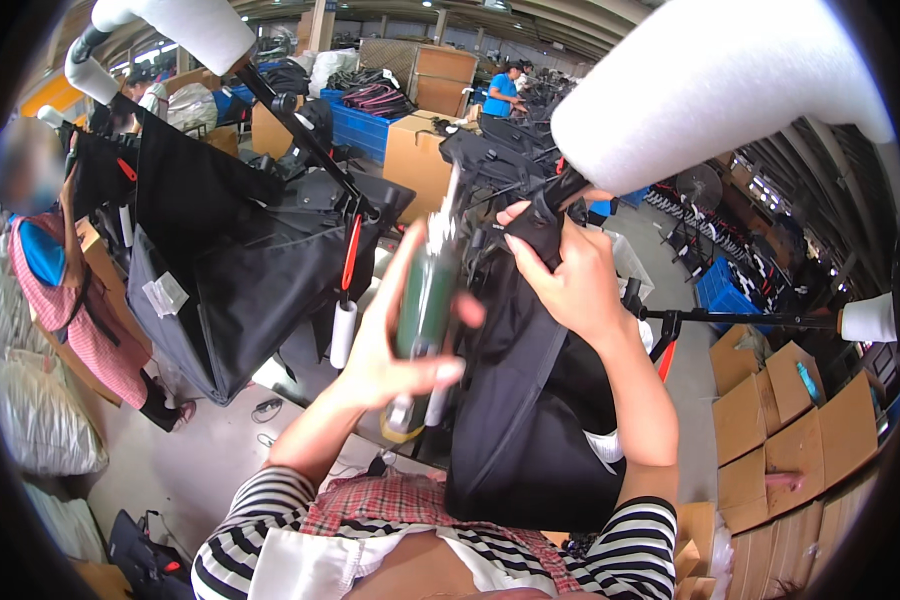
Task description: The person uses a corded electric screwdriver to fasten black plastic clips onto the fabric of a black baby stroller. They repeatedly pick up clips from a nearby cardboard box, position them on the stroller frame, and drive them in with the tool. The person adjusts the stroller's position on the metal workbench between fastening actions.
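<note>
My left hand [390, 350] is wrapped round a green inline power screwdriver [426, 305], which stands nearly upright with its shiny metal nose and bit pointing up. Some blur covers the tool and fingers. Right of it, my right hand [582, 280] pinches a piece of black fabric [538, 228] against the stroller's tube, just below a white foam-wrapped handle [710, 95]. The stroller's black fabric body [540, 420] hangs below, close to my chest. The bit's tip is left of my right hand, apart from it. Any screw there is too small to make out.
Another black stroller [260, 300] stands at the left, with a red strap [352, 250]. A co-worker in a pink checked apron [80, 290] stands beyond it. Open cardboard boxes [795, 430] lie at the right. A blue crate [360, 130] and another person in blue [503, 95] are farther back.
</note>
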